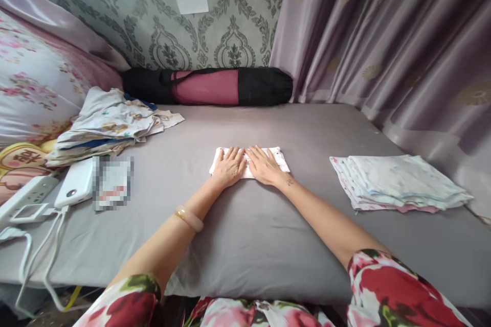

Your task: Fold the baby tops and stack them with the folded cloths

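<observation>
A small folded white cloth point(283, 161) with dark specks lies flat on the grey sheet, in the middle of the view. My left hand point(230, 166) rests palm down on its left half, fingers stretched out. On the right half lies my right hand point(264, 164), also flat, its fingertips close to those of the left. Both hands press on the cloth's top without gripping it, and they cover much of it.
To the right is a stack of folded pale cloths point(399, 181). A rumpled pile of clothes point(103, 117) sits at the left, near a white power bank point(76, 181), a power strip point(28, 194) and cables. A black and maroon long bag point(207, 87) lies along the wall.
</observation>
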`<state>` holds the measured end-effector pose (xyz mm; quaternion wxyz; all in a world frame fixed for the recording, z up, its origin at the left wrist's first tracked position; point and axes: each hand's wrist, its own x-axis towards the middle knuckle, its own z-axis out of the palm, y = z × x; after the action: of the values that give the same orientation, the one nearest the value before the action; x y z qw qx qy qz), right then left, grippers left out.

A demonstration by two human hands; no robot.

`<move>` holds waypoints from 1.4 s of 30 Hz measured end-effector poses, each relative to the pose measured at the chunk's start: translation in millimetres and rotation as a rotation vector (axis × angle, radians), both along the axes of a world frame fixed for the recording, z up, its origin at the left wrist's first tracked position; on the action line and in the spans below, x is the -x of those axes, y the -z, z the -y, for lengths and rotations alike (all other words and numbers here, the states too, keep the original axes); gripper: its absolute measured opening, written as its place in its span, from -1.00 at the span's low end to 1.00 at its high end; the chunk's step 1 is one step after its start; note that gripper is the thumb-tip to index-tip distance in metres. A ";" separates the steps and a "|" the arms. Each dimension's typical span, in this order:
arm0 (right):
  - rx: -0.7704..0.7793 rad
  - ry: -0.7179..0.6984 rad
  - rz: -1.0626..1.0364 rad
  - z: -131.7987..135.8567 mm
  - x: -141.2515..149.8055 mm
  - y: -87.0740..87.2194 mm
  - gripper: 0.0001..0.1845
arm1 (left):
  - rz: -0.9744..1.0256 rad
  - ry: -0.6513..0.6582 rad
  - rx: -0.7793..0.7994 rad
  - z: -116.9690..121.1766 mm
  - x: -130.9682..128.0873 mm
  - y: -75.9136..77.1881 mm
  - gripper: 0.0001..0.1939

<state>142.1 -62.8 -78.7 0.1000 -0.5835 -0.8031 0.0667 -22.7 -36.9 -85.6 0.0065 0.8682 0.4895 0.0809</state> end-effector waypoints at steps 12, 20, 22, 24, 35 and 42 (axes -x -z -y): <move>0.030 0.019 0.003 -1.2 1.4 2.8 -0.41 | -0.002 0.001 0.076 -4.1 1.4 -0.9 -0.45; 0.009 0.057 0.012 2.4 -8.7 1.5 -0.43 | 0.006 0.019 0.032 -8.5 14.1 -4.2 -0.47; -0.011 0.062 0.001 2.6 -9.2 7.2 -0.43 | 0.005 0.009 0.042 -8.8 15.4 -0.1 -0.45; -0.025 0.062 -0.007 2.3 -8.7 11.6 -0.43 | 0.001 0.001 0.041 -8.8 15.3 2.3 -0.43; 0.042 0.046 0.026 3.5 -20.9 -4.7 -0.41 | -0.021 0.027 0.028 -12.5 26.2 -4.9 -0.47; 0.023 0.208 0.085 7.3 -39.5 4.5 -0.35 | 0.050 -0.058 0.110 -16.6 49.0 5.8 -0.45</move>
<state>181.6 -70.1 -83.2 0.0654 -0.6671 -0.7410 0.0401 -71.7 -20.4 -91.4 0.0637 0.8497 0.5180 0.0756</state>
